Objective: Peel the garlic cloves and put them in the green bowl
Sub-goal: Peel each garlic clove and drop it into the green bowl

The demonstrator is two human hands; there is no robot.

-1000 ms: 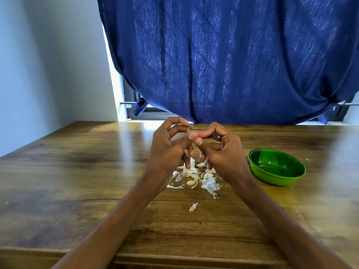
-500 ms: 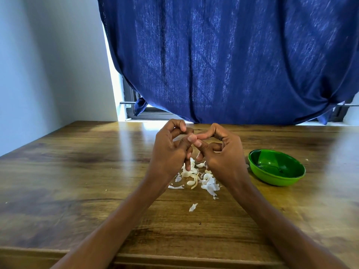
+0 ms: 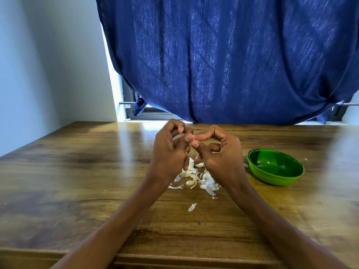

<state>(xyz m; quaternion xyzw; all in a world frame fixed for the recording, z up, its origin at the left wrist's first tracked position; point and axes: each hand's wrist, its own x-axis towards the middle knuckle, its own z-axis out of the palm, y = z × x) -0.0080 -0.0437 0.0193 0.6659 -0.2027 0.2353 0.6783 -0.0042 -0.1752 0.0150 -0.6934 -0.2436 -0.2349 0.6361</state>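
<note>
Head view: left hand (image 3: pixel 169 152) and right hand (image 3: pixel 221 154) together pinch a garlic clove (image 3: pixel 191 137) above the skins (image 3: pixel 202 179), left of the green bowl (image 3: pixel 275 177) on the surface (image 3: pixel 77 181).

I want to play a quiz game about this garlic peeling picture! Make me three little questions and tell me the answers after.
1. True or false: the green bowl has peeled garlic in it.
2. Where is the pile of garlic skins? A) in the bowl B) on the wooden table, under the hands C) on the blue curtain
3. Fill in: the left hand and right hand pinch a garlic clove held ____ the table.

Key: 1 false, the bowl looks empty. 2 B. 3 above.
</note>
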